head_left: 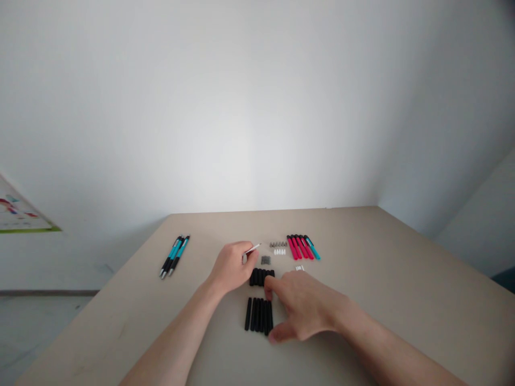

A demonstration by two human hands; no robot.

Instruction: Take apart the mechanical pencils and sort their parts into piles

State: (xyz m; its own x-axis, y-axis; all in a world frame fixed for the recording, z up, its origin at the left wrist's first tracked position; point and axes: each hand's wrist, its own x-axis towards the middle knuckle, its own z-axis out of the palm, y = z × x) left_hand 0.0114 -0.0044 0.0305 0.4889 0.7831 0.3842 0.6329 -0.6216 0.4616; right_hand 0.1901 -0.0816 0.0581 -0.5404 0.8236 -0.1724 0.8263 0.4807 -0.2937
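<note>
My left hand (pixel 237 265) is closed on a thin white refill (pixel 253 248), its tip pointing up and right. My right hand (pixel 303 305) has thumb and fingers apart at the right end of a row of black barrels (pixel 258 315); whether it touches the last one I cannot tell. Just behind lies a row of shorter black grips (pixel 259 277), partly covered by my right fingers. Beyond them are small grey parts (pixel 266 260), white pieces (pixel 279 251) and metal springs (pixel 278 244). A few more white bits (pixel 300 267) show behind my right hand.
Several pink pen parts and one teal one (pixel 313 249) lie in a row at the back right. Teal and black pens (pixel 175 256) lie together at the left of the beige table (pixel 137 316). A white wall (pixel 249 134) stands behind the table.
</note>
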